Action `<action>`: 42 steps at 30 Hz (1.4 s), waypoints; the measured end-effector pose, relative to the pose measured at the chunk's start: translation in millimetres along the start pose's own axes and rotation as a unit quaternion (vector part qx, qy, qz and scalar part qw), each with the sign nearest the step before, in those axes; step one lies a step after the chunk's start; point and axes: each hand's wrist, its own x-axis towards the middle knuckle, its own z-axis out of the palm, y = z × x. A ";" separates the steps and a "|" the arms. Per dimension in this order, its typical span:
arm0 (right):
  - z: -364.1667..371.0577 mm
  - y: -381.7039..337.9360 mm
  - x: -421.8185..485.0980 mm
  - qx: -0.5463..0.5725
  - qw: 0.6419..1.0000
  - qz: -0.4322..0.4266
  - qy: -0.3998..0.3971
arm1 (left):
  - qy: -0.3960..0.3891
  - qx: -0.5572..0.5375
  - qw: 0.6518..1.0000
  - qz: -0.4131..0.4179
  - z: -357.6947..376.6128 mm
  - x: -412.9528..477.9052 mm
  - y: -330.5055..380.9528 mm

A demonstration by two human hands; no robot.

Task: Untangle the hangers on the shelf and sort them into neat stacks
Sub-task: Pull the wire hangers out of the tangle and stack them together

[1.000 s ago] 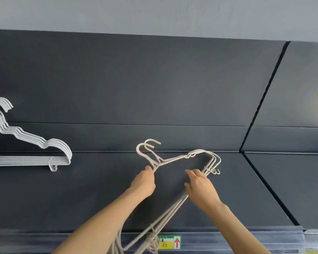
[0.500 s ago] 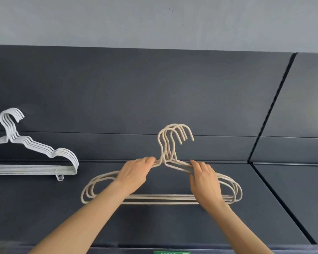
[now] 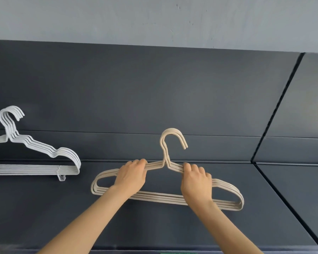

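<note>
The nested hangers (image 3: 165,196) near the shelf's middle are beige; the stack of hangers (image 3: 44,169) at its left edge is white; the shelf (image 3: 173,226) is plain dark grey.

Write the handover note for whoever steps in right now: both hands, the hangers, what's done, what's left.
Left hand: fingers curled round the left shoulder of the beige hangers.
Right hand: grips their right shoulder, on the other side of the neck.
Beige hangers: one bundle with hooks lined up, on or just above the shelf; I cannot tell which.
White hangers: neat stack at the left, apart from the beige.
Done: white stacked, beige untangled and aligned.
Left: probably settle the beige bundle and let go. No other hangers in view.
</note>
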 end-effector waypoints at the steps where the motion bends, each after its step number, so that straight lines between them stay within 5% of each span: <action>1: 1.2 -1.2 -0.6 -0.002 1.000 -0.013 0.006 | -0.003 0.002 1.000 -0.005 -0.9 0.8 -1.8; 20: -5.2 9.5 -4.3 0.044 0.999 -0.010 0.006 | 0.052 0.008 0.999 0.006 -0.8 -15.3 4.6; 29: -4.9 2.4 0.2 0.087 0.994 0.006 -0.064 | 0.024 -0.012 1.000 -0.003 -10.8 -19.8 -2.6; 42: 10.1 -150.4 -7.5 0.134 0.984 -0.081 -0.084 | 0.042 -0.003 0.996 -0.082 -55.2 -74.8 -146.0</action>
